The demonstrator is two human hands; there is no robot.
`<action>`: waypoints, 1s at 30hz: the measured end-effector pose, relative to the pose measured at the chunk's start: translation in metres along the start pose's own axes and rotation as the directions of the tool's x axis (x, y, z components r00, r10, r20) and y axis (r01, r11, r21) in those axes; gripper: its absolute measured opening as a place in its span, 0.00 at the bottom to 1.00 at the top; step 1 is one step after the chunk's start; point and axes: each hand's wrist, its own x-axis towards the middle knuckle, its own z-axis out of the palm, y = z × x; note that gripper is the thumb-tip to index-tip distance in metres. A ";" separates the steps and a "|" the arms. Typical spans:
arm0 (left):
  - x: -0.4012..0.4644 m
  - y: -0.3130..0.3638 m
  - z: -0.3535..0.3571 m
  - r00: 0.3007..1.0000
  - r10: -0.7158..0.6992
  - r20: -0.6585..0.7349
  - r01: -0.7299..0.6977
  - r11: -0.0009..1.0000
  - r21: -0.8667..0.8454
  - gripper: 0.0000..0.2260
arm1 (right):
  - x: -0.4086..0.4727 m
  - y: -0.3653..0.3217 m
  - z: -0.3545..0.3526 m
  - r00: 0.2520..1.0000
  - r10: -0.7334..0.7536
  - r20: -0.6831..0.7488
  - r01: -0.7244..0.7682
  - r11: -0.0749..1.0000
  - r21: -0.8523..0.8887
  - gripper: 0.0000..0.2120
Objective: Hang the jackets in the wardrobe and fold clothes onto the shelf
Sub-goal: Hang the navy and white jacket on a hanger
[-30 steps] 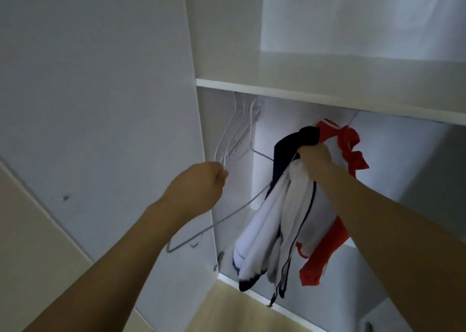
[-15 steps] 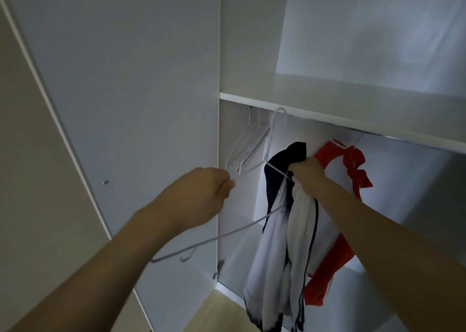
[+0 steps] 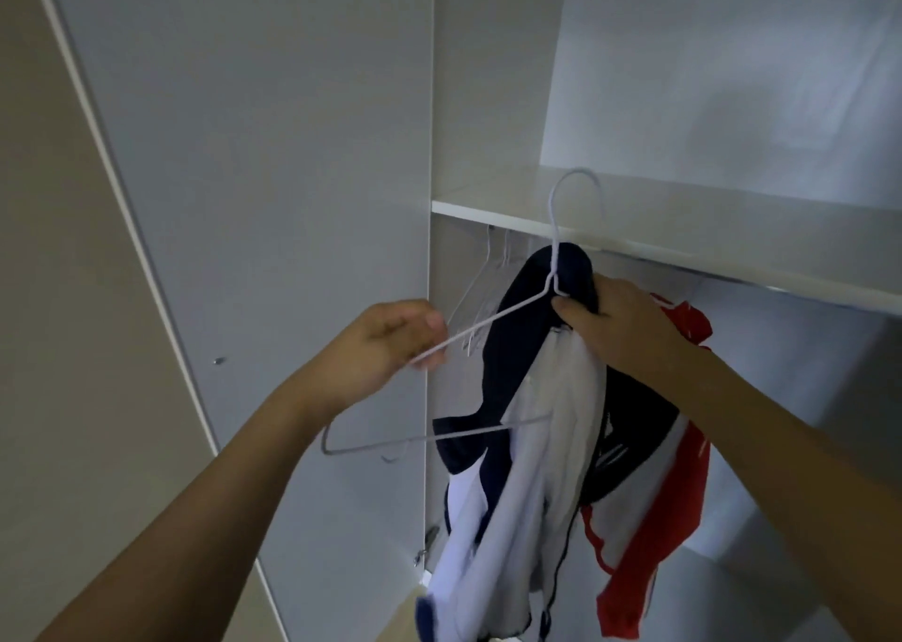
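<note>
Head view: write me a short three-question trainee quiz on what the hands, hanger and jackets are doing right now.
1. True or false: the left hand pinches the sloping arm of the white wire hanger.
2. Which does the right hand grip? A) the shelf B) the collar of the navy and white jacket C) the red and white jacket
3. Fill in: the hanger's hook is ___ the rail, standing up in front of the shelf edge.

Key
1. True.
2. B; the red and white jacket already hangs behind it.
3. Off; it hooks onto nothing yet.
</note>
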 end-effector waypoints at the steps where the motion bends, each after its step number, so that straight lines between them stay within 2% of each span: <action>1: 0.004 -0.003 -0.005 0.997 -0.073 0.002 0.072 0.988 -0.134 0.16 | -0.001 0.002 -0.005 0.999 -0.015 -0.051 0.015 1.000 -0.001 0.16; 2: 0.007 -0.009 -0.009 0.987 -0.160 0.015 0.159 0.958 -0.238 0.16 | 0.000 0.007 -0.011 0.995 -0.020 -0.093 0.020 1.000 -0.005 0.17; 4: 0.010 -0.032 -0.007 0.932 -0.353 0.078 0.358 0.871 -0.336 0.14 | 0.001 0.014 -0.024 0.988 -0.023 -0.156 0.018 0.999 -0.031 0.19; 7: 0.013 -0.071 0.025 0.836 -0.531 0.141 0.548 0.786 -0.286 0.13 | -0.004 0.018 -0.044 0.971 0.028 -0.238 -0.016 0.999 0.051 0.20; 8: 0.015 -0.078 0.041 0.794 -0.590 0.150 0.607 0.751 -0.259 0.18 | -0.007 0.019 -0.050 0.961 0.071 -0.266 -0.034 0.990 0.140 0.19; 10: 0.024 -0.085 0.073 0.736 -0.652 0.183 0.677 0.698 -0.234 0.37 | -0.013 0.019 -0.064 0.943 0.154 -0.295 -0.070 0.959 0.275 0.16; 12: 0.039 -0.090 0.102 0.742 -0.626 0.240 0.671 0.703 -0.237 0.42 | -0.021 0.019 -0.078 0.936 0.190 -0.297 -0.087 0.940 0.329 0.15; 13: 0.047 -0.090 0.116 0.756 -0.590 0.284 0.652 0.721 -0.235 0.40 | -0.026 0.020 -0.084 0.935 0.196 -0.296 -0.091 0.938 0.334 0.15; 15: 0.062 -0.081 0.140 0.779 -0.472 0.414 0.584 0.785 -0.205 0.35 | -0.036 0.025 -0.095 0.941 0.179 -0.288 -0.077 0.940 0.334 0.22; 17: 0.075 -0.064 0.165 0.754 -0.384 0.532 0.514 0.850 -0.115 0.31 | -0.046 0.031 -0.105 0.939 0.166 -0.300 -0.058 0.940 0.337 0.25; 21: 0.091 -0.042 0.203 0.647 -0.376 0.663 0.370 0.915 0.158 0.26 | -0.068 0.045 -0.126 0.933 0.157 -0.325 -0.045 0.944 0.326 0.27; 23: 0.092 -0.050 0.208 0.637 -0.379 0.671 0.332 0.921 0.205 0.22 | -0.078 0.055 -0.136 0.927 0.162 -0.338 -0.054 0.950 0.308 0.26; 24: 0.091 -0.056 0.206 0.653 -0.386 0.652 0.321 0.920 0.224 0.20 | -0.083 0.061 -0.141 0.924 0.176 -0.340 -0.072 0.952 0.298 0.25; 25: 0.090 -0.064 0.203 0.684 -0.388 0.619 0.324 0.920 0.219 0.17 | -0.088 0.067 -0.145 0.923 0.190 -0.334 -0.093 0.954 0.284 0.24; 26: 0.089 -0.072 0.198 0.713 -0.403 0.574 0.385 0.909 0.159 0.13 | -0.093 0.073 -0.147 0.926 0.201 -0.320 -0.120 0.960 0.254 0.22; 28: 0.088 -0.085 0.185 0.763 -0.452 0.461 0.542 0.837 -0.078 0.05 | -0.102 0.082 -0.146 0.935 0.206 -0.290 -0.181 0.977 0.112 0.19; 30: 0.093 -0.087 0.163 0.790 -0.474 0.389 0.588 0.765 -0.264 0.03 | -0.110 0.090 -0.146 0.946 0.173 -0.273 -0.204 0.975 -0.091 0.21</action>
